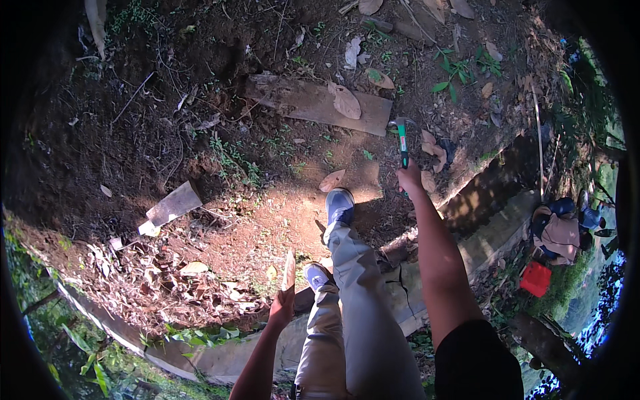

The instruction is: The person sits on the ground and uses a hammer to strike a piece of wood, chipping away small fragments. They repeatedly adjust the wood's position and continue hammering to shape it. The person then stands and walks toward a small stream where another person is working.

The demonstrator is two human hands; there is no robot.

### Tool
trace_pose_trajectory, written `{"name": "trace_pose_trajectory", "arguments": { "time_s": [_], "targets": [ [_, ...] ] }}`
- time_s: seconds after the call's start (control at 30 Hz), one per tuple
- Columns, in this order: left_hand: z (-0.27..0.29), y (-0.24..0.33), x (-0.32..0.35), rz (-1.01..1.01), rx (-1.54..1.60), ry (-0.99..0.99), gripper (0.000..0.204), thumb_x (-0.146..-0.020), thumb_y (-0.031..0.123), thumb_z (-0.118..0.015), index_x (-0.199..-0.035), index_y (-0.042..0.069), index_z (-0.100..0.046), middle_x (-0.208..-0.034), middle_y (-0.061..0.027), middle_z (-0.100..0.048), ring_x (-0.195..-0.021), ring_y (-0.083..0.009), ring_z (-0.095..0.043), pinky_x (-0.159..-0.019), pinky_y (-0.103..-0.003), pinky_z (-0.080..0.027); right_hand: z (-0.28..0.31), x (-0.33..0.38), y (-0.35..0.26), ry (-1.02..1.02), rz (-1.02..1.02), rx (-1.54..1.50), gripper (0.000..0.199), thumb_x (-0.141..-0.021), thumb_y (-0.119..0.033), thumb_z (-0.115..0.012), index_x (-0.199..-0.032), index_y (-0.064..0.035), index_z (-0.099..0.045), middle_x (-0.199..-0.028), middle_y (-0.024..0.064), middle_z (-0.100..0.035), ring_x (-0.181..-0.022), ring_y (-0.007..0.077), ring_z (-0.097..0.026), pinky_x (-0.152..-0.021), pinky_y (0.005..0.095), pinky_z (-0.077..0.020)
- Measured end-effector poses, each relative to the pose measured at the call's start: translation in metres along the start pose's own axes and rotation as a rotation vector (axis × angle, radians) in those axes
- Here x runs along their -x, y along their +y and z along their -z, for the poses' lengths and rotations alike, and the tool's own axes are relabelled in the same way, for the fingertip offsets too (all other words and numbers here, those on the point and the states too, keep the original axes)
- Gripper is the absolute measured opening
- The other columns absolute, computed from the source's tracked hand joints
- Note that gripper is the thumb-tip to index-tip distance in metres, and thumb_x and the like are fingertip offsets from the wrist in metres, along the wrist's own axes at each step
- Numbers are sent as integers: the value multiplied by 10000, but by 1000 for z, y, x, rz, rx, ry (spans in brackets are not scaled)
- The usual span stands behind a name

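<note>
My right hand (409,177), stretched ahead, is closed around the green and black handle of a hammer (403,143). The hammer's metal head points away from me, just off the right end of a weathered wooden plank (320,105) lying on the soil. Lower and to the left, my left hand (283,307) grips a narrow, pale wooden stake (289,270), its free end pointing ahead. Both of my legs are in view between the arms, one shoe (340,204) planted on the bare earth and the other further back.
A low concrete edging (497,237) curves behind my feet. Dry leaves (190,283) pile up at the left near a flat board piece (175,203). At the far right a person (563,233) crouches beside a red container (535,279). A thin pole (539,140) stands nearby.
</note>
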State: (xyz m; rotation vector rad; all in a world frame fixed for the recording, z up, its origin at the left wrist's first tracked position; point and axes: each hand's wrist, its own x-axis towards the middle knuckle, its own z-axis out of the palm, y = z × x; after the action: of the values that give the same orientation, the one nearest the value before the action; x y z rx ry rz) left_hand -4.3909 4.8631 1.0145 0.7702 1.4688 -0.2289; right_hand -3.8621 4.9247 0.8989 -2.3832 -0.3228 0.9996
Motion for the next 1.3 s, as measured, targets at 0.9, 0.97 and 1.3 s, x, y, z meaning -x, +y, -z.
{"name": "trace_pose_trajectory", "arguments": {
  "time_s": [0.9,0.97,1.3],
  "targets": [
    [45,-35,84,-197,-272,50,389,-981,388,-613,-1079,12,-592,-757,-91,-598,-609,-182,-576,-582,-370,-466,92,386,-57,-290,-390,-1478,154,-919,-74,-574,-808,-135,-487,-678,-78,-386,-548,33,-376,-518,218,-349],
    [66,-42,104,-211,-89,75,323,-1008,321,-591,-1080,7,-576,-728,-76,-582,-592,-174,-556,-556,-364,-449,138,398,-74,-158,-278,-1394,137,-916,-71,-577,-843,-134,-480,-673,-83,-367,-535,33,-357,-499,226,-339],
    [145,-117,112,-368,-222,391,305,-965,268,-631,-1071,-17,-597,-800,-210,-682,-737,-315,-673,-678,-435,-507,179,394,-73,22,-208,-1338,188,-903,-84,-578,-778,-139,-449,-668,-60,-371,-531,55,-369,-485,231,-362]
  ]
}}
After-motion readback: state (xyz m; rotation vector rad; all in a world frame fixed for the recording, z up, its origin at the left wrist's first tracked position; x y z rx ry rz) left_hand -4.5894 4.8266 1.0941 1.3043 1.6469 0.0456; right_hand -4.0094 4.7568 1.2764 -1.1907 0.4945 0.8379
